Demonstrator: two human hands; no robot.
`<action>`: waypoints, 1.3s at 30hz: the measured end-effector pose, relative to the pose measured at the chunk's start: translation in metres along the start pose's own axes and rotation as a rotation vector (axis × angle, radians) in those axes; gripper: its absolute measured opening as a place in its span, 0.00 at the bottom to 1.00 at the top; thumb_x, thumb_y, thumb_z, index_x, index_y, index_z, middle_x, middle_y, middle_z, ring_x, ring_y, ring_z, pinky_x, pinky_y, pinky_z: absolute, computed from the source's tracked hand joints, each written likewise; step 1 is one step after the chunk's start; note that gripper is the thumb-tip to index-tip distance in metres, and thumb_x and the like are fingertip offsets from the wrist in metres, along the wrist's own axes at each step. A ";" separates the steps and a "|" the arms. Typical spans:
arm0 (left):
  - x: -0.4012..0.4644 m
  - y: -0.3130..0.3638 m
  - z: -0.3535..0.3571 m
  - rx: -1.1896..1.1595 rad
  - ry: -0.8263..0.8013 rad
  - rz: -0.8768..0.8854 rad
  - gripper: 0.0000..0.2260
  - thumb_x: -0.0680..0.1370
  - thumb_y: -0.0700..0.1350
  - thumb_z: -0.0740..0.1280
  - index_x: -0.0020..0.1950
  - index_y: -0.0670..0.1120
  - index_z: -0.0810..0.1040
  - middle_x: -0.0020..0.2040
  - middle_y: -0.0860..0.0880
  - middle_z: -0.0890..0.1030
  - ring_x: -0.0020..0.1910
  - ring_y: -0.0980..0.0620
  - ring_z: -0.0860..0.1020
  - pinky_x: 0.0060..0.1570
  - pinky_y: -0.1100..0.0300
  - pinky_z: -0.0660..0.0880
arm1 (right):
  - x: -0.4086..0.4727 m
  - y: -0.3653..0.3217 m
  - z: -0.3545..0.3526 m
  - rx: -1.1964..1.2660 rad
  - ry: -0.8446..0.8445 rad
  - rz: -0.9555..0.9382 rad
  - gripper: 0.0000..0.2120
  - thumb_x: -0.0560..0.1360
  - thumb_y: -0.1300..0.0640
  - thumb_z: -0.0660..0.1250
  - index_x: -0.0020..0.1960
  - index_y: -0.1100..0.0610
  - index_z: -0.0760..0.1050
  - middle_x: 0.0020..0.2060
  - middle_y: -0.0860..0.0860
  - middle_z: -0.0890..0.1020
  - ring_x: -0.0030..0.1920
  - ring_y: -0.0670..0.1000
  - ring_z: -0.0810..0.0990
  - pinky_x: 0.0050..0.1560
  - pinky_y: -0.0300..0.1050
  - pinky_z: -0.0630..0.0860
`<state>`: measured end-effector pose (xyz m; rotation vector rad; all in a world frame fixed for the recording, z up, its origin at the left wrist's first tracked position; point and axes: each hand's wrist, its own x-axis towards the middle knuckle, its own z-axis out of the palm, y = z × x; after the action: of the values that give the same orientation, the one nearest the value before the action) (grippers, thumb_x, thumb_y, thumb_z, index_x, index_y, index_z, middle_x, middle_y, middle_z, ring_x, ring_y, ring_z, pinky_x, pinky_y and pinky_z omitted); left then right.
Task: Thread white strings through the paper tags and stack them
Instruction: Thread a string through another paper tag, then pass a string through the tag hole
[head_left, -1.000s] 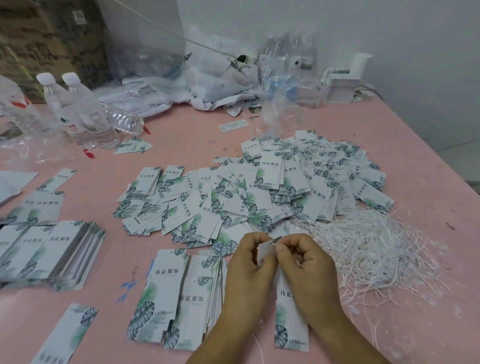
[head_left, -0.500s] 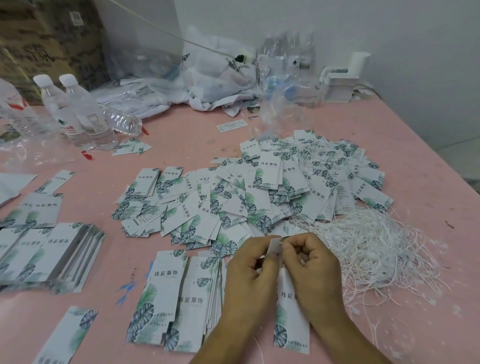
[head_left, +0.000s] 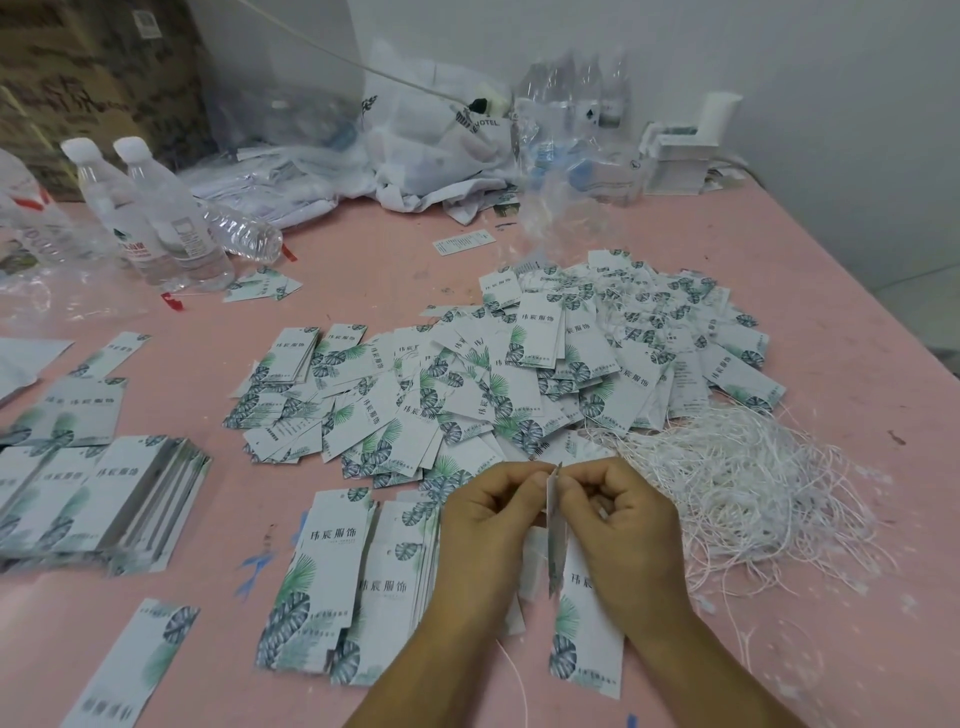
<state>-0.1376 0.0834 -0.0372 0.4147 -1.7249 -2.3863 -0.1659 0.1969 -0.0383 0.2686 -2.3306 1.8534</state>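
Hands (head_left: 561, 525) around thin paper tag (head_left: 554, 540)

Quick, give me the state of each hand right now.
Left hand: closed, pinching the top edge of the paper tag.
Right hand: closed, pinching the same tag from the other side.

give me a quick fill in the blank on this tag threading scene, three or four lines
1. Both hands, left hand and right hand, pinch one paper tag held ____ to the camera.
2. The tangle of white strings lies to the ____ of the hands.
3. The table is ____ in colour.
4. Two capped water bottles stand at the far ____ of the table.

Missing words: edge-on; right; pink; left
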 end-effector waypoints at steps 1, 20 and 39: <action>0.001 -0.001 -0.001 0.001 0.012 0.007 0.04 0.74 0.42 0.73 0.46 0.42 0.85 0.40 0.40 0.85 0.40 0.46 0.82 0.42 0.56 0.78 | 0.000 0.000 -0.001 -0.002 -0.008 -0.005 0.09 0.73 0.59 0.73 0.43 0.44 0.80 0.34 0.44 0.83 0.33 0.48 0.80 0.34 0.32 0.76; 0.013 -0.002 -0.006 -0.395 0.213 -0.078 0.11 0.84 0.42 0.58 0.46 0.41 0.75 0.41 0.40 0.83 0.27 0.54 0.74 0.24 0.64 0.70 | 0.025 0.010 -0.026 0.971 -0.017 0.616 0.06 0.73 0.63 0.63 0.47 0.60 0.78 0.33 0.52 0.76 0.24 0.44 0.66 0.19 0.34 0.63; 0.011 -0.006 -0.010 -0.155 0.288 -0.012 0.09 0.84 0.43 0.61 0.44 0.46 0.75 0.33 0.50 0.78 0.28 0.56 0.71 0.23 0.66 0.65 | 0.017 0.000 -0.071 -0.501 -0.510 0.266 0.10 0.67 0.57 0.74 0.39 0.42 0.78 0.28 0.43 0.79 0.27 0.39 0.73 0.31 0.35 0.72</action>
<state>-0.1452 0.0729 -0.0471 0.7064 -1.4070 -2.3118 -0.1819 0.2649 -0.0190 0.4181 -3.2202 1.3232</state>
